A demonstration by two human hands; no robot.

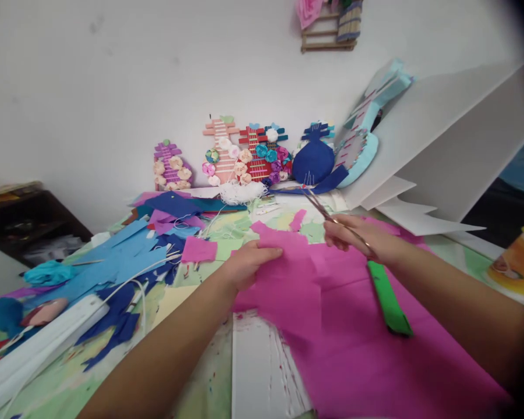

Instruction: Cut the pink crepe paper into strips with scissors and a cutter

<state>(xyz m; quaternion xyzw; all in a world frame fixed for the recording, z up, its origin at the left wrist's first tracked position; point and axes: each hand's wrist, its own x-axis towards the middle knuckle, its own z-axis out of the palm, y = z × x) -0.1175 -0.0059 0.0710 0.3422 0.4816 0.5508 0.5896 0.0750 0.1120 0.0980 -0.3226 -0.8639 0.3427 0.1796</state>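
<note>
Pink sheet (288, 285) between hands (247, 265), scissors (318, 205) in right (364, 233)

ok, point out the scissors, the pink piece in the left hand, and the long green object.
Scissors (319, 208): head view, on the blades.
Pink piece (290, 285): head view, middle of its face.
Long green object (388, 299): head view, mid-length.
</note>
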